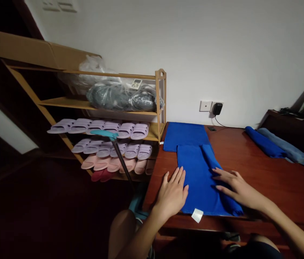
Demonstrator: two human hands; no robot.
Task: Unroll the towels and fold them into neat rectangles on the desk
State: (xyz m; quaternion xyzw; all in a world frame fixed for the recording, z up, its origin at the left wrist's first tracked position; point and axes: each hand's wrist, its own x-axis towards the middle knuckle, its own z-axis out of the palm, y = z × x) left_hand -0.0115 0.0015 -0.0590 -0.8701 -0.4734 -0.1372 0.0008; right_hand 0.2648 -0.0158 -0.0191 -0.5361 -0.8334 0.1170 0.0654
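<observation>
A blue towel (197,180) lies on the wooden table in front of me, its right edge rolled up lengthwise and a white tag (197,215) at the near edge. My left hand (173,190) rests flat at the towel's left edge, fingers stretched out. On the rolled right side lies my right hand (235,187), fingers extended and slightly apart. Behind this towel a second blue towel (185,135) is spread flat, partly overlapped by the first one. Over on the right of the table are a rolled blue towel (265,142) and a rolled grey-blue towel (285,145).
Left of the table (251,158) stands a wooden rack (160,108) with rows of lilac slippers (139,131), pink slippers (102,162) and plastic-wrapped bundles (122,97). A blue-topped handle (105,134) rises before it. A black adapter (217,108) is plugged into the wall.
</observation>
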